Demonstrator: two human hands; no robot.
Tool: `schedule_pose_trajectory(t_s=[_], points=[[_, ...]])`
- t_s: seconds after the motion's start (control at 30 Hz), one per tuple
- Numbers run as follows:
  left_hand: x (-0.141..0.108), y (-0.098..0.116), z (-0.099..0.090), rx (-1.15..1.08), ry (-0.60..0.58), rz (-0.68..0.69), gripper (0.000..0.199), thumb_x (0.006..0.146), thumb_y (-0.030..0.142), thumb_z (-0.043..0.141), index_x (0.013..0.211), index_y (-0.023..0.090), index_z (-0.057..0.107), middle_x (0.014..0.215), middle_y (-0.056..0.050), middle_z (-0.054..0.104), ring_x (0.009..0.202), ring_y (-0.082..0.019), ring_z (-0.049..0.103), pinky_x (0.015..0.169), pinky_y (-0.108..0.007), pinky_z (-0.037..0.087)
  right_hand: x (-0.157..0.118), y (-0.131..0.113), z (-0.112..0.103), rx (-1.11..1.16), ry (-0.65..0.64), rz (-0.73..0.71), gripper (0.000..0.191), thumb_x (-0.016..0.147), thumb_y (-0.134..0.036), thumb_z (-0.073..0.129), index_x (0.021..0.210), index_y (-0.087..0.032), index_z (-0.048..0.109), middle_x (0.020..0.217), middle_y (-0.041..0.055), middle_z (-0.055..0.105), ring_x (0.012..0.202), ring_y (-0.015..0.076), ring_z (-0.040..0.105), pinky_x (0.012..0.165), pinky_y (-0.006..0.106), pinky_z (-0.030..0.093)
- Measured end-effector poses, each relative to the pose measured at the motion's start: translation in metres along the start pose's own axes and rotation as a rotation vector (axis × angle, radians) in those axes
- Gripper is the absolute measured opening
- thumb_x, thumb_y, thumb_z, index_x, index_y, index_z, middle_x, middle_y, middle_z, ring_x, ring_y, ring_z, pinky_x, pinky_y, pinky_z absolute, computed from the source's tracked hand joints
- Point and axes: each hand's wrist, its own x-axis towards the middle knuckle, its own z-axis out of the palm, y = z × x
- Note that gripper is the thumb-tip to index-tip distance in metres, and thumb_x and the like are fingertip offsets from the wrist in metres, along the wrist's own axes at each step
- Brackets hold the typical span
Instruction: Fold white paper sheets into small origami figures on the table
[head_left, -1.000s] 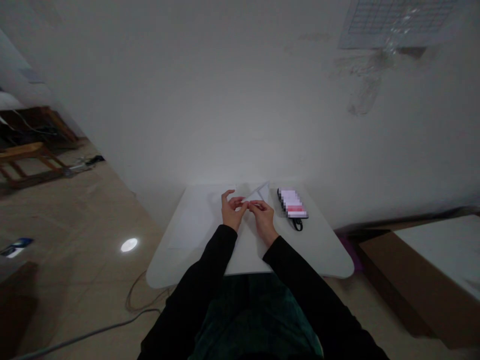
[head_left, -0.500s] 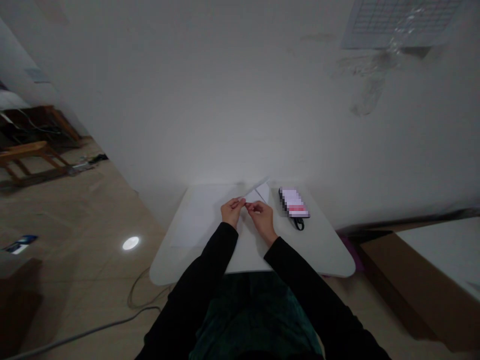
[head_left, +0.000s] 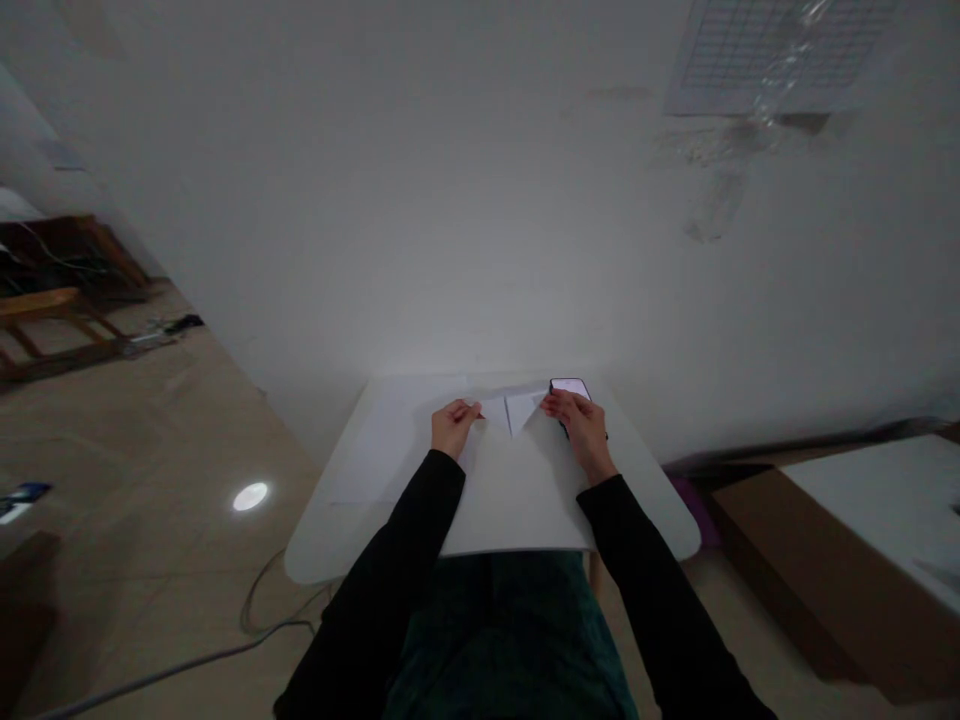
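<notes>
A folded piece of white paper point(head_left: 495, 412) stretches between my two hands above the white table point(head_left: 517, 510). Two flaps meet along a slit near its middle and taper to a point toward me. My left hand point(head_left: 453, 426) pinches its left end between thumb and fingers. At the right end, my right hand point(head_left: 581, 428) grips the other corner with bent fingers. Behind and partly under the right hand lies a phone point(head_left: 571, 386) with a lit screen, mostly hidden by that hand. Flat sheets of white paper point(head_left: 382, 450) lie on the table's left side.
A pale wall point(head_left: 450, 250) rises directly behind the table. To the right stands a brown cardboard box point(head_left: 795, 560) with a white top. On the floor at left are a grey cable point(head_left: 195, 658) and a wooden stool point(head_left: 52, 305).
My hands have moved apart from close together. My right hand has gone right, in front of the phone, and the folded paper has turned to lie crosswise between them.
</notes>
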Motion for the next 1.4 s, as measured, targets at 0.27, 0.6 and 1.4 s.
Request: schedule_pose_trajectory(t_s=[0.27,0.6,1.4], points=[[0.003,-0.003,-0.005,0.000,0.061,0.037,0.028,0.064,0.038,0.074,0.062,0.015,0.058,0.061,-0.002,0.064,0.058,-0.013,0.060,0.060,-0.026,0.048,-0.012,-0.013,0.016,-0.150,0.070,-0.235,0.031,0.079,-0.045,0.062,0.093,-0.017,0.067,0.087,0.0063,0.071,0.078,0.0192,0.067,0.080,0.038,0.053],[0.007,-0.001,-0.013,0.067,0.233,0.128,0.024,0.067,0.038,0.068,0.064,0.018,0.055,0.061,0.001,0.060,0.059,-0.013,0.059,0.060,-0.024,0.046,-0.017,0.017,0.070,-0.120,0.004,-0.107,0.037,0.080,-0.052,0.055,0.088,-0.017,0.065,0.083,0.0044,0.067,0.073,0.0172,0.064,0.070,0.032,0.055],[0.011,0.012,-0.018,-0.139,0.053,-0.201,0.035,0.051,0.027,0.076,0.072,0.017,0.049,0.053,0.005,0.052,0.043,-0.007,0.048,0.044,-0.020,0.037,0.001,0.039,0.046,0.107,-0.186,0.278,0.035,0.059,-0.030,0.077,0.080,-0.021,0.050,0.057,-0.0015,0.065,0.048,0.0156,0.063,0.043,0.024,0.049]])
